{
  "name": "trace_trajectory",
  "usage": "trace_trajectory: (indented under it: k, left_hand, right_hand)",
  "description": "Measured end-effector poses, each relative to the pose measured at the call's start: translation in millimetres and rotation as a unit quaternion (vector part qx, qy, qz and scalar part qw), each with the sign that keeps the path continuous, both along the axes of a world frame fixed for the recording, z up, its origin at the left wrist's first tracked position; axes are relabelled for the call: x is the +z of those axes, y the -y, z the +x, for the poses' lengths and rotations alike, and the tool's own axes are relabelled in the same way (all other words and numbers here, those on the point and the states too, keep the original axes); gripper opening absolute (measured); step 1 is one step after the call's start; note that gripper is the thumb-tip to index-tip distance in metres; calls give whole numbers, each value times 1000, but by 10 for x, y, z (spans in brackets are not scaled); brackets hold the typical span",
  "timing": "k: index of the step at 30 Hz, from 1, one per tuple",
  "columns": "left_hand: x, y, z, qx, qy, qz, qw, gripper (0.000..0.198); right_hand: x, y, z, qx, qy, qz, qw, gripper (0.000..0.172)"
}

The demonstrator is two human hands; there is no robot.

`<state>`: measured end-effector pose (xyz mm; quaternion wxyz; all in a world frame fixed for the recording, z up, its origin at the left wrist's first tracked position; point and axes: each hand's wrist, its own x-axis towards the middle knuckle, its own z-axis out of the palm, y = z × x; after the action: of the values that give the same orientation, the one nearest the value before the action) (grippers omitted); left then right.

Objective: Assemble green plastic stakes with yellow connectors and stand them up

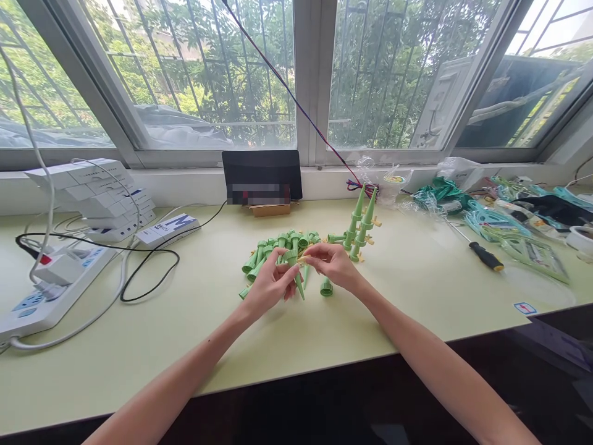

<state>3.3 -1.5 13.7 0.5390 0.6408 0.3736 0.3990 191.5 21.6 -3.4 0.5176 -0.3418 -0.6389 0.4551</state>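
My left hand (269, 285) is closed round a green plastic spike (293, 267) whose tip points down and right. My right hand (332, 262) pinches a small yellow piece (303, 259) at the spike's wide end. Just behind both hands lies a pile of several more green spikes (278, 247) on the pale green table (208, 321). A single green cap (327, 287) sits on the table under my right wrist. To the right of the pile stand assembled green spikes with yellow knobs (361, 225), leaning upward.
A dark tablet (262, 176) leans against the window sill. At the left lie a white power strip (50, 287), black and white cables and stacked white boxes (99, 198). A screwdriver (479, 252) and packaged green items (509, 228) lie at the right.
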Motion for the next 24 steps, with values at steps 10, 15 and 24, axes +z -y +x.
trace_trajectory:
  k: [10,15,24]
  left_hand:
    - [-25,-20,-5,-3,7,9,1000,37]
    - [-79,-57,-22,-6,7,19,1000,33]
    - [-80,-52,-23,1,2,19,1000,32]
  right_hand:
    - [45,24,-2,-4,-1,-8,1000,31]
    - [38,23,1,-7,-8,-14,1000,32]
    - [-2,-7,14,6,-18,-24,1000,31]
